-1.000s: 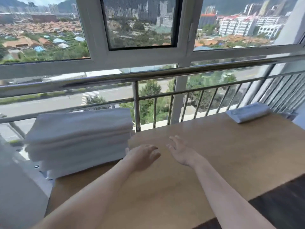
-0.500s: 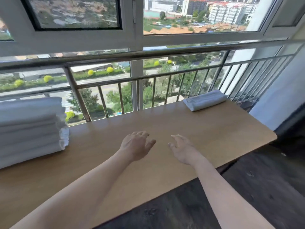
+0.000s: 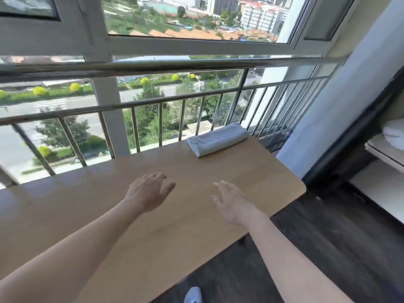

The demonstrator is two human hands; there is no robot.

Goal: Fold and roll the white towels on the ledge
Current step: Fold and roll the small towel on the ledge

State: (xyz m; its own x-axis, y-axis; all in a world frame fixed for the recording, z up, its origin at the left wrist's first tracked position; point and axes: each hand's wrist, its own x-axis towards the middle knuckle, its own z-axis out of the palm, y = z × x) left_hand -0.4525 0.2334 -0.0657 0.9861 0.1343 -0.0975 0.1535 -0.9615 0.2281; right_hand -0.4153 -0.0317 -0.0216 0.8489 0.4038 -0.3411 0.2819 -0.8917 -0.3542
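Rolled towel [image 3: 217,139] now nearer centre of view, lying at far right of table [image 3: 65,197] just beside railing [image 3: 153,67], left hand [image 3: 148,193] and right hand [image 3: 231,201] above table, fingers loosely spread, holding nothing.

No legible text, labels, brands, numbers or signs anywhere in view; distant buildings through the window are too blurred to read.

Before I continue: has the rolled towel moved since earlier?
No. The rolled towel still lies by the railing, far right on the ledge; only the view turned.
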